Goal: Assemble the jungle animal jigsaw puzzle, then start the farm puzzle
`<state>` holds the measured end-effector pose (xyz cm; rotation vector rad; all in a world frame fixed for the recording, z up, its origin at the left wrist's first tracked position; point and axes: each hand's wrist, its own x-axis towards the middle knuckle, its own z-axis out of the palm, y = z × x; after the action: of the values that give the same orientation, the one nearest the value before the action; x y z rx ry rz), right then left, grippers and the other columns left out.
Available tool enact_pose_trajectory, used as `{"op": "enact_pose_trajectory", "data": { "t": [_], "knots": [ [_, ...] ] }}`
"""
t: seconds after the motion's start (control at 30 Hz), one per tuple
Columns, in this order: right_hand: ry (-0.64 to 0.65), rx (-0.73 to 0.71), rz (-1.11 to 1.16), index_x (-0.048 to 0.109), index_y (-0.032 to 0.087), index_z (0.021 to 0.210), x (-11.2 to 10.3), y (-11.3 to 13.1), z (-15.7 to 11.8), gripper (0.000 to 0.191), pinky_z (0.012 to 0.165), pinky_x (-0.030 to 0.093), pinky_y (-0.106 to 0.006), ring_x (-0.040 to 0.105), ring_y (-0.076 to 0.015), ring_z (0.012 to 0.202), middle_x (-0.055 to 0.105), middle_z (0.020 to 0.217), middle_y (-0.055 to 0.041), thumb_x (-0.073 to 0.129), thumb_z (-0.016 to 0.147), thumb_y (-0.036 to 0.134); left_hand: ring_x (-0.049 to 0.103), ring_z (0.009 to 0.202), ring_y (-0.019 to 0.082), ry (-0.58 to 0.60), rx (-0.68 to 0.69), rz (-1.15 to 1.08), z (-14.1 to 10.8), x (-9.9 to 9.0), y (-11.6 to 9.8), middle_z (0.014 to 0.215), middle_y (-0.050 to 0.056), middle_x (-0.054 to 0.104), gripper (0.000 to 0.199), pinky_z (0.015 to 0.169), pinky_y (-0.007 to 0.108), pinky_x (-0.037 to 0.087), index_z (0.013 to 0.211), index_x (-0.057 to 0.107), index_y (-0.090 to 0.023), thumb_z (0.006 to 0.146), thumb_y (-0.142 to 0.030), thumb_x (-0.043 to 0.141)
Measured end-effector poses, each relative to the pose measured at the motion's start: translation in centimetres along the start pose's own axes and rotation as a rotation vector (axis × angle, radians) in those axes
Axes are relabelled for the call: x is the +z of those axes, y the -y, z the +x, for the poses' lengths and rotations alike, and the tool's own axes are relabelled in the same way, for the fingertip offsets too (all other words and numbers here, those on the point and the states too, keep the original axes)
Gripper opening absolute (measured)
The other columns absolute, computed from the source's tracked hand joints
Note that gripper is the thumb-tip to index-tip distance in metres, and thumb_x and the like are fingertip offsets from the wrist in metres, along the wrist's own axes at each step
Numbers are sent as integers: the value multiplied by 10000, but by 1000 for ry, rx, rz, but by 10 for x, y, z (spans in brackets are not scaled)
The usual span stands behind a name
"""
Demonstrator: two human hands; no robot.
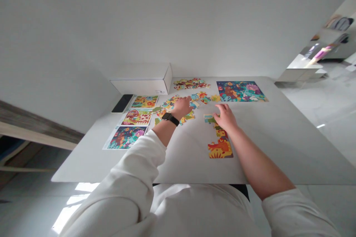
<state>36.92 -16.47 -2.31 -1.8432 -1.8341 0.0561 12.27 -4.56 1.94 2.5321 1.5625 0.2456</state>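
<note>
Left hand point(182, 106), a black wristwatch point(170, 119) on its wrist, is curved down onto loose jigsaw pieces point(169, 108); whether it grips one cannot be determined. Right hand point(226, 117) is open, just above a partly joined jigsaw strip point(219, 141). Also on the tabletop point(267, 148): a heap of pieces point(191, 83) beyond the hands, a large jigsaw picture point(240, 91), three picture cards point(137, 117) (bright, fine detail unreadable), a phone point(122, 103), and a closed white cardboard box point(141, 81), contents hidden.

The one head-worn view looks forward and down from close above the person's chest point(200, 211), facing over the table point(267, 148) toward the left hand point(181, 107) and right hand point(226, 117)
</note>
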Motion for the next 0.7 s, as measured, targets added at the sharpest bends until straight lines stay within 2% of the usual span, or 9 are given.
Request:
{"op": "enact_pose_trajectory", "data": {
  "t": [0.13,0.23,0.33,0.5,0.57,0.7],
  "knots": [
    [-5,15,10,643,199,1505,0,-1,2,537,1179,550,-589,659,-394,1342,637,1417,-221,565,980,280,731,1269,359,48,-36,20,17,5,-5,1331,187,775,527,1067,438,560,1390,672,-189,907,-352,808],
    [-45,15,40,653,226,1498,2,-1,4,543,1174,553,-600,674,-391,1316,663,1388,-200,581,962,270,760,1203,341,72,-44,-31,25,6,-5,1302,187,789,581,1030,419,576,1414,649,-171,885,-327,830],
    [-66,9,56,653,247,1509,3,0,5,551,1172,555,-606,672,-392,1322,679,1376,-190,584,963,261,768,1165,335,111,-43,-86,28,5,-8,1309,180,791,648,1003,406,589,1434,636,-156,849,-313,867],
    [-53,28,62,676,215,1470,1,1,6,511,1169,560,-586,666,-392,1335,675,1392,-203,591,969,266,755,1157,329,149,18,-171,26,6,-16,1338,174,762,815,987,390,604,1466,633,-135,731,-283,950],
    [-56,29,71,680,228,1467,1,1,6,506,1161,566,-590,670,-391,1325,681,1384,-197,597,970,276,752,1124,308,136,62,-197,23,6,-18,1303,140,763,739,981,383,606,1428,674,-162,741,-265,926],
    [-48,26,77,684,245,1466,1,1,6,500,1143,580,-581,685,-381,1304,688,1380,-183,599,975,291,748,1012,249,125,110,-254,16,1,-15,1139,65,782,413,941,348,594,1216,780,-207,808,-227,840]
  ]
}}
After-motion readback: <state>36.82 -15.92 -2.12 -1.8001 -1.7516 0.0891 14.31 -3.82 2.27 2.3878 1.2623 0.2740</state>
